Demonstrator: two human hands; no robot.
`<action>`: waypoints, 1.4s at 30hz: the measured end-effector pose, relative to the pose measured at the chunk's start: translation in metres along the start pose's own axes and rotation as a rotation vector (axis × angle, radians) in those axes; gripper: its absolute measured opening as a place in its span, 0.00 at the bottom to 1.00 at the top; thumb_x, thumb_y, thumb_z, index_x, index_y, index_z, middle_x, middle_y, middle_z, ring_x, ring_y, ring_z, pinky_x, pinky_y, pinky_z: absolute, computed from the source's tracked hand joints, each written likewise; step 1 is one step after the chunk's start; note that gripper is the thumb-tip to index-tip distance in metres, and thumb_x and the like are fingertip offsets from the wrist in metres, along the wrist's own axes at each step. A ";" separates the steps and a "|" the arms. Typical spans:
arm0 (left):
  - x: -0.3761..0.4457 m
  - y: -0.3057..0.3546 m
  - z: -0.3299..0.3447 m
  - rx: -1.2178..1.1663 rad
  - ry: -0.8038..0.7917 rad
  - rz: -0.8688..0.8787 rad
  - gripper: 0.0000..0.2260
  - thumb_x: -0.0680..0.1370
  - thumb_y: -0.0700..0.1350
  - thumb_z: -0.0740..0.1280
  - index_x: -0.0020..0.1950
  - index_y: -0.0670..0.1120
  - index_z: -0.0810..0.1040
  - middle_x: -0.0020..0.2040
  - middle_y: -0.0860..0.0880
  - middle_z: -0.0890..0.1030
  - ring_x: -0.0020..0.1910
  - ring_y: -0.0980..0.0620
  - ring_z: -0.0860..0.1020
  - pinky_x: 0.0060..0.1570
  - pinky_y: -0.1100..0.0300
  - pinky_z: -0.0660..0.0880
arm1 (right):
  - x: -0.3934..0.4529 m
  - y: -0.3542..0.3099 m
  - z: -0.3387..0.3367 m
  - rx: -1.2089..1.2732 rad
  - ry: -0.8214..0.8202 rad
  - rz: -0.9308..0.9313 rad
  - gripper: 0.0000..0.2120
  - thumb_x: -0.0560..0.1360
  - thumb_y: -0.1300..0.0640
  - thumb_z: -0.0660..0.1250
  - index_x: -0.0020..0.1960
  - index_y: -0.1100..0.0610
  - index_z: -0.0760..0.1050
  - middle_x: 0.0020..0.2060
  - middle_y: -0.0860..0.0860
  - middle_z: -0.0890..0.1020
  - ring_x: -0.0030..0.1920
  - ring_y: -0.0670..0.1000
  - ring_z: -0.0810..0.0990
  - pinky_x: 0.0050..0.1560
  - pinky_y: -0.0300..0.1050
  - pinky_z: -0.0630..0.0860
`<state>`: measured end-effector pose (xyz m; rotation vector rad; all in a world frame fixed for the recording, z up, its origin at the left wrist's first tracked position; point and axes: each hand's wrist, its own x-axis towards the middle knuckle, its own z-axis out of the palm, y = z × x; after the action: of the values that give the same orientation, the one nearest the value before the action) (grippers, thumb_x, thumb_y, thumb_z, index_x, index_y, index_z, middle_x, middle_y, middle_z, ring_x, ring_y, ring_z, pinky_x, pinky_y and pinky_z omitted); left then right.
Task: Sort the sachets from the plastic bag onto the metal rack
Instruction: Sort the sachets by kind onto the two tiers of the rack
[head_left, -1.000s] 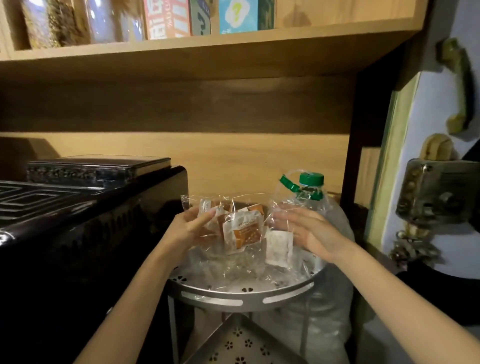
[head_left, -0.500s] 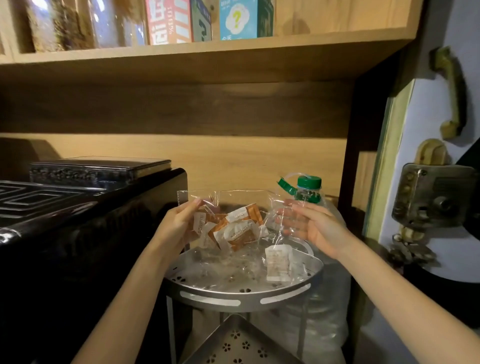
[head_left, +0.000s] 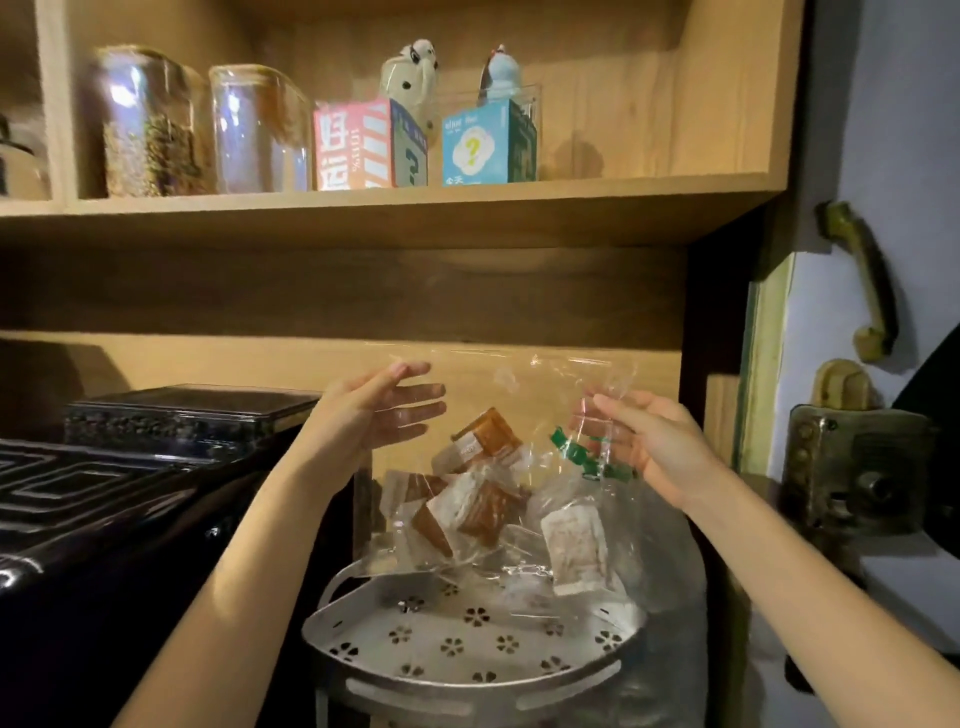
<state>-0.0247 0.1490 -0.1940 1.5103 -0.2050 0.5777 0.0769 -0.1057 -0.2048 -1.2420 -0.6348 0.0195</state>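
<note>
A clear plastic bag (head_left: 498, 384) hangs above the round perforated metal rack (head_left: 467, 680), its lower end just over the tray. Inside it are several orange-brown sachets (head_left: 475, 506), one of them higher up (head_left: 491, 434), and a white sachet (head_left: 574, 551) at the lower right. My left hand (head_left: 374, 415) is at the bag's upper left with thumb and fingers held straight against the plastic. My right hand (head_left: 654, 441) pinches the bag's upper right side. The rack tray under the bag shows no sachets.
A large water bottle with a green cap (head_left: 582, 457) stands behind the bag and rack. A black appliance (head_left: 104, 499) fills the left side. A wooden shelf (head_left: 363, 213) above holds jars and boxes. A door with a metal lock (head_left: 852, 467) is on the right.
Both hands have lifted the bag up off the rack tray. The left hand's fingers have straightened. The sachets have slid toward the bag's lower end.
</note>
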 end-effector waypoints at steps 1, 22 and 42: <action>0.001 0.003 0.001 0.022 -0.011 0.001 0.14 0.79 0.50 0.59 0.57 0.45 0.78 0.51 0.45 0.84 0.50 0.47 0.83 0.46 0.58 0.80 | 0.001 0.000 0.000 -0.013 0.007 -0.003 0.06 0.75 0.64 0.64 0.49 0.57 0.78 0.39 0.51 0.86 0.39 0.48 0.85 0.36 0.40 0.82; -0.041 -0.060 -0.004 0.084 0.045 -0.137 0.26 0.61 0.53 0.78 0.58 0.53 0.77 0.49 0.48 0.85 0.48 0.51 0.83 0.41 0.64 0.80 | -0.008 0.054 -0.017 -0.054 -0.007 0.160 0.10 0.75 0.61 0.63 0.56 0.60 0.75 0.47 0.59 0.84 0.43 0.53 0.84 0.42 0.51 0.81; -0.066 -0.070 -0.004 0.673 -0.118 -0.205 0.08 0.70 0.36 0.72 0.45 0.47 0.83 0.27 0.53 0.82 0.28 0.61 0.79 0.31 0.67 0.75 | -0.031 0.057 -0.031 -0.453 -0.258 0.344 0.09 0.71 0.67 0.68 0.50 0.64 0.80 0.42 0.58 0.85 0.39 0.48 0.84 0.38 0.40 0.81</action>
<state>-0.0481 0.1409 -0.2867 2.1892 0.0677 0.4068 0.0837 -0.1242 -0.2743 -1.7971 -0.6609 0.3432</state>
